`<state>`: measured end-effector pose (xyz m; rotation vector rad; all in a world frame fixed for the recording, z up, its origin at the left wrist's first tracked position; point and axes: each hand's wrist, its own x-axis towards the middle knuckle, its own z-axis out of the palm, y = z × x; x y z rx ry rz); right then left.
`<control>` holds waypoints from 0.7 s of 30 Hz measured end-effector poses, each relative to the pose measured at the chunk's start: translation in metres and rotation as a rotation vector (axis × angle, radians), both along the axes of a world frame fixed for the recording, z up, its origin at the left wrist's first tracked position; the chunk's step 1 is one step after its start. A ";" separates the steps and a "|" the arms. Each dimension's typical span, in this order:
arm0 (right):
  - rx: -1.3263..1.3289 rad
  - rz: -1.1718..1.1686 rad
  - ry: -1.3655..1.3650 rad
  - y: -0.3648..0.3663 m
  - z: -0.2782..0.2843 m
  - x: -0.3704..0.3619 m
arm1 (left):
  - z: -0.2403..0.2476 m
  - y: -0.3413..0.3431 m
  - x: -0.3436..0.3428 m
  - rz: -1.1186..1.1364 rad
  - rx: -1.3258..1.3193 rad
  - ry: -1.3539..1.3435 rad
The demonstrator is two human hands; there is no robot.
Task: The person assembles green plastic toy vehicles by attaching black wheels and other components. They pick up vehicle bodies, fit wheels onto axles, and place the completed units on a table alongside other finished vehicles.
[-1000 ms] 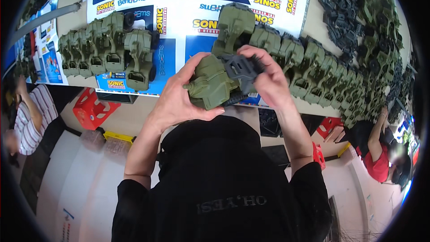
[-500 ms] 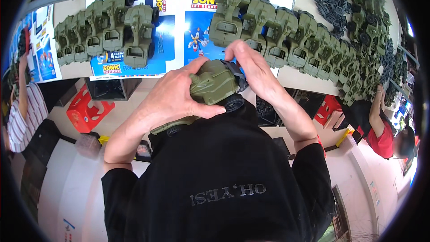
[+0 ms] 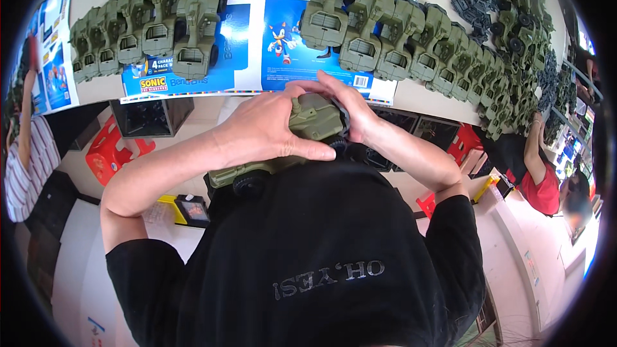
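Held close against the black shirt is an olive-green toy truck (image 3: 317,119) with black wheels. My left hand (image 3: 257,125) wraps over its body, the thumb lying along the side by a wheel. Its rear part (image 3: 225,175) shows below my left wrist. My right hand (image 3: 353,108) closes round the dark front end, which its fingers and palm partly hide. On the table ahead, a row of similar green toy trucks (image 3: 360,54) runs off to the right. A shorter row of them (image 3: 157,35) stands on the left.
Printed blue-and-white sheets (image 3: 257,32) cover part of the table. Dark plastic parts (image 3: 472,6) are heaped at the far right beside more green trucks. Red stools (image 3: 106,154) stand below the table. One person in a striped shirt works at the left, another in red (image 3: 538,189) at the right.
My right hand has drawn in from above the truck and now presses its front end. My left elbow has swung outward to the left. The view of the table has shifted slightly upward.
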<state>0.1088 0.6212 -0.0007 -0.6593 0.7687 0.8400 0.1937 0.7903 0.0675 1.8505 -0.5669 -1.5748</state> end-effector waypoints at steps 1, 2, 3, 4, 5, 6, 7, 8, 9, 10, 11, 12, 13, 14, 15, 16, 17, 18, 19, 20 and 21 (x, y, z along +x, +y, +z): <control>-0.026 0.014 -0.033 0.001 0.004 -0.002 | 0.001 0.003 -0.003 0.025 -0.060 -0.042; -0.052 0.027 -0.065 0.002 0.011 -0.003 | 0.004 0.004 -0.004 0.011 -0.087 -0.070; -0.073 0.022 -0.091 0.005 0.027 0.000 | 0.010 0.005 -0.003 -0.011 -0.115 -0.094; -0.073 -0.007 -0.151 0.008 0.035 -0.003 | 0.015 0.006 -0.003 -0.030 -0.143 -0.125; -0.074 -0.038 -0.211 0.010 0.042 -0.006 | 0.013 0.012 -0.011 -0.030 -0.260 -0.301; -0.077 -0.072 -0.271 0.012 0.048 -0.009 | 0.019 0.013 -0.010 -0.092 -0.259 -0.370; -0.187 -0.075 -0.412 0.014 0.057 -0.011 | 0.027 0.014 -0.008 -0.154 -0.259 -0.440; -0.284 -0.073 -0.546 0.014 0.063 -0.011 | 0.031 0.015 -0.005 -0.216 -0.259 -0.509; -0.382 -0.064 -0.679 0.014 0.070 -0.011 | 0.029 0.016 -0.003 -0.216 -0.403 -0.612; -0.482 -0.054 -0.811 0.013 0.073 -0.013 | 0.030 0.016 -0.003 -0.225 -0.440 -0.635; -0.647 -0.055 -1.032 0.011 0.064 -0.017 | 0.031 0.016 -0.004 -0.233 -0.478 -0.659; -0.657 -0.068 -1.034 0.013 0.062 -0.021 | 0.031 0.015 -0.004 -0.237 -0.515 -0.683; -0.667 -0.080 -1.037 0.017 0.061 -0.023 | 0.029 0.018 -0.009 -0.214 -0.519 -0.654; -0.676 -0.091 -1.040 0.020 0.061 -0.024 | 0.024 0.021 -0.010 -0.194 -0.514 -0.658; -0.646 -0.093 -0.993 0.024 0.057 -0.022 | 0.018 0.025 -0.011 -0.180 -0.504 -0.662; -0.643 -0.074 -0.970 0.026 0.053 -0.020 | 0.012 0.028 -0.012 -0.164 -0.493 -0.666; -0.601 -0.085 -0.868 0.031 0.049 -0.022 | 0.005 0.030 -0.014 -0.164 -0.463 -0.631; -0.559 -0.104 -0.769 0.036 0.045 -0.023 | 0.002 0.032 -0.014 -0.153 -0.447 -0.610; -0.548 -0.079 -0.745 0.038 0.043 -0.021 | -0.001 0.034 -0.015 -0.143 -0.430 -0.589; -0.537 -0.054 -0.721 0.040 0.041 -0.019 | -0.005 0.036 -0.016 -0.132 -0.413 -0.568; -0.532 -0.024 -0.699 0.038 0.039 -0.017 | -0.009 0.036 -0.017 -0.112 -0.405 -0.537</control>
